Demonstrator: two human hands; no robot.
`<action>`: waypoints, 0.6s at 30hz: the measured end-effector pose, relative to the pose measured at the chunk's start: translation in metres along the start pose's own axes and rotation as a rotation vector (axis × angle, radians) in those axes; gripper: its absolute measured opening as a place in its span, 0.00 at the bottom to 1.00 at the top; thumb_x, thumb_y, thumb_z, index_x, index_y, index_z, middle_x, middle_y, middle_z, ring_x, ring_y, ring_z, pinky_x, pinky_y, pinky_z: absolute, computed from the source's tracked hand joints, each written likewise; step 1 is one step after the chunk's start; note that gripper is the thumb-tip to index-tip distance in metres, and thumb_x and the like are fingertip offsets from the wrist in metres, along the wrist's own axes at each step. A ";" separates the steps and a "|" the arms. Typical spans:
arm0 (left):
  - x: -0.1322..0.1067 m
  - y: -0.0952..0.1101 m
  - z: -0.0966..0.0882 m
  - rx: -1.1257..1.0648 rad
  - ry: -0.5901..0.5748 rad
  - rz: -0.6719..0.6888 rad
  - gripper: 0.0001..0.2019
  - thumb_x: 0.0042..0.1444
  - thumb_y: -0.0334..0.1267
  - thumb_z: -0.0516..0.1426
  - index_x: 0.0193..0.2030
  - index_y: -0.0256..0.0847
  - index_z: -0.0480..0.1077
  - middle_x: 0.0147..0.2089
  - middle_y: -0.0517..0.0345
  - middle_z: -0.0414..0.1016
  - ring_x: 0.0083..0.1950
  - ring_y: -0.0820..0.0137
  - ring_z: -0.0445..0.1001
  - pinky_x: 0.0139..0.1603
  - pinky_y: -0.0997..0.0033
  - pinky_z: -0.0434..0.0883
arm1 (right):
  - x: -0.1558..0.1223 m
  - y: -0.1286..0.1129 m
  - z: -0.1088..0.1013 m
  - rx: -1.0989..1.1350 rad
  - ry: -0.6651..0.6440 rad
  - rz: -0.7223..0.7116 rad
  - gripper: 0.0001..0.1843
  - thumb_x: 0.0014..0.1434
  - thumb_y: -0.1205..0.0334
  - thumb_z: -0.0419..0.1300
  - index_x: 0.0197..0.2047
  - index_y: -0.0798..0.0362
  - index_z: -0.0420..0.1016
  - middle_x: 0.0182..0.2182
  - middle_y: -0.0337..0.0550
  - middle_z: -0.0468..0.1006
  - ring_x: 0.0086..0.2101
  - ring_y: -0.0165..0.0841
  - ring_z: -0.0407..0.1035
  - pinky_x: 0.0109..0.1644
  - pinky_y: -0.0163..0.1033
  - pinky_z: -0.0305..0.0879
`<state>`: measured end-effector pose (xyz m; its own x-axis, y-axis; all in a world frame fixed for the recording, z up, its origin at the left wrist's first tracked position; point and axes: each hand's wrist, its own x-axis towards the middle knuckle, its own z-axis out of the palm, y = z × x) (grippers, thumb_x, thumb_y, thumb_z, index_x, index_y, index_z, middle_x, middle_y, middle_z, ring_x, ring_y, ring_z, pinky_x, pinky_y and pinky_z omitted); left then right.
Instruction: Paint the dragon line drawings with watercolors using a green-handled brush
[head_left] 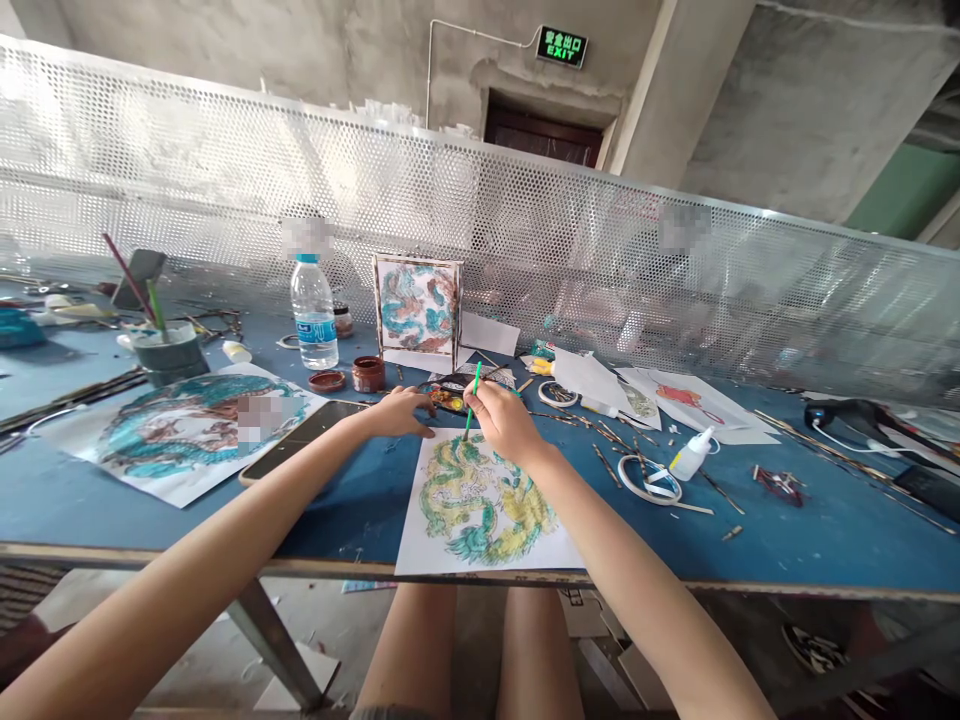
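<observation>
Sheet: dragon painting (517,515) lay flat at the bench's (337,545) near edge, directly below the brush tip.
Right grip: right hand (506,420), nearer one, clamped on green paintbrush (476,383); long axis near-upright, bristles down at sheet's upper part, contact unclear.
Left grip: left hand (401,412), fingers apart, nothing seen held; by sheet's top-left corner, near paint palette (448,402).
Left side: smartphone (300,437) under left forearm.
Right side: tape roll (624,478), glue bottle (691,457), well apart.
Behind: brown paint jar (368,376), water bottle (316,330), framed dragon picture (418,308); none blocked brush from sheet.
</observation>
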<state>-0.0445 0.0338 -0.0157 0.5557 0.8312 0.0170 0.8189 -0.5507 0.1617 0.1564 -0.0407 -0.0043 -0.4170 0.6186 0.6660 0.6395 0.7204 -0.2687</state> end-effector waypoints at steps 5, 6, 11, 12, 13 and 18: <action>0.000 0.001 0.000 0.002 -0.002 -0.022 0.23 0.41 0.50 0.60 0.45 0.44 0.71 0.48 0.50 0.67 0.52 0.54 0.61 0.51 0.60 0.62 | 0.000 0.004 0.000 0.009 0.017 0.008 0.14 0.65 0.60 0.41 0.37 0.53 0.65 0.32 0.46 0.70 0.34 0.35 0.65 0.37 0.36 0.59; 0.000 0.001 0.000 0.005 -0.004 -0.021 0.23 0.41 0.50 0.60 0.45 0.44 0.71 0.48 0.50 0.67 0.52 0.54 0.61 0.51 0.61 0.62 | -0.001 0.004 0.000 0.015 -0.002 0.005 0.14 0.65 0.60 0.41 0.37 0.53 0.65 0.31 0.46 0.70 0.33 0.34 0.65 0.36 0.36 0.58; -0.001 0.001 0.000 0.001 -0.005 -0.013 0.23 0.42 0.51 0.59 0.45 0.44 0.71 0.48 0.51 0.67 0.52 0.54 0.61 0.52 0.61 0.61 | -0.001 0.004 0.000 0.017 -0.013 0.024 0.15 0.66 0.59 0.41 0.37 0.53 0.65 0.30 0.45 0.69 0.31 0.34 0.64 0.34 0.35 0.57; -0.001 0.001 0.000 -0.006 -0.006 -0.020 0.23 0.42 0.50 0.59 0.45 0.44 0.71 0.48 0.50 0.67 0.52 0.54 0.61 0.51 0.60 0.61 | -0.001 0.004 0.000 0.017 -0.014 0.027 0.15 0.66 0.59 0.40 0.38 0.53 0.65 0.30 0.45 0.69 0.31 0.33 0.64 0.34 0.35 0.57; -0.001 0.002 0.000 -0.012 -0.007 -0.025 0.23 0.42 0.50 0.60 0.45 0.44 0.71 0.48 0.50 0.67 0.52 0.53 0.61 0.51 0.60 0.61 | -0.001 0.004 0.000 0.020 -0.025 0.024 0.15 0.66 0.59 0.41 0.38 0.53 0.65 0.31 0.45 0.69 0.31 0.33 0.64 0.34 0.35 0.57; -0.002 0.003 -0.001 -0.034 -0.007 -0.028 0.22 0.42 0.49 0.60 0.44 0.43 0.72 0.48 0.49 0.66 0.53 0.54 0.60 0.53 0.61 0.60 | 0.000 0.004 0.001 0.030 -0.040 0.004 0.14 0.66 0.59 0.42 0.38 0.53 0.65 0.32 0.46 0.70 0.33 0.34 0.65 0.36 0.35 0.58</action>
<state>-0.0434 0.0310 -0.0147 0.5340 0.8455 0.0047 0.8287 -0.5244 0.1956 0.1587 -0.0372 -0.0059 -0.4408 0.6328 0.6366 0.6213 0.7270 -0.2925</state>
